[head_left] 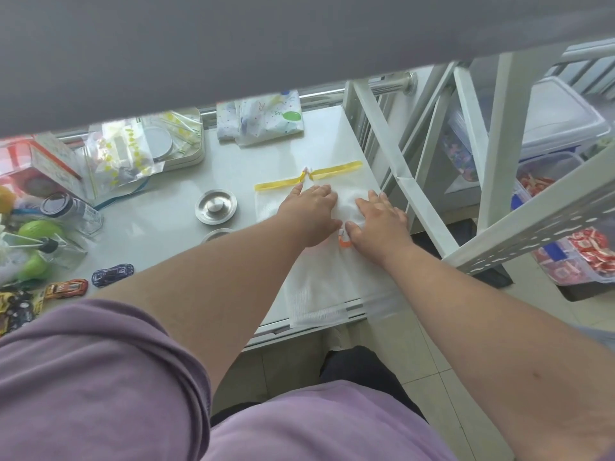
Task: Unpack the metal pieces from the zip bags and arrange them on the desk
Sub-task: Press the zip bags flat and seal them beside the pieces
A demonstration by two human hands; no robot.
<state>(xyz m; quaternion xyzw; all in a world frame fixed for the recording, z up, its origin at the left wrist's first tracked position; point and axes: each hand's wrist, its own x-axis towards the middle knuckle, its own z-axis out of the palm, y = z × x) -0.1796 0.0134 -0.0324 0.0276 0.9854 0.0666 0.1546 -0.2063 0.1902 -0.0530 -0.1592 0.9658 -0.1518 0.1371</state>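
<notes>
A white mesh zip bag with a yellow zipper strip (336, 169) lies flat on the white desk (233, 168). A second white bag with an orange zipper pull (344, 241) lies nearer me, reaching the desk's front edge. My left hand (311, 207) and my right hand (379, 216) rest palm down, side by side, on the bags, fingers spread. A round metal lid with a knob (216, 206) sits on the desk to the left of my left hand. Another round metal piece (216, 233) shows partly behind my left forearm.
Toy cars (113, 273), a glass jar (71, 211), green toys and clear bags crowd the desk's left side. A folded patterned cloth (263, 119) lies at the back. A white metal rack (432, 181) with plastic bins stands close on the right. A grey surface overhangs the top.
</notes>
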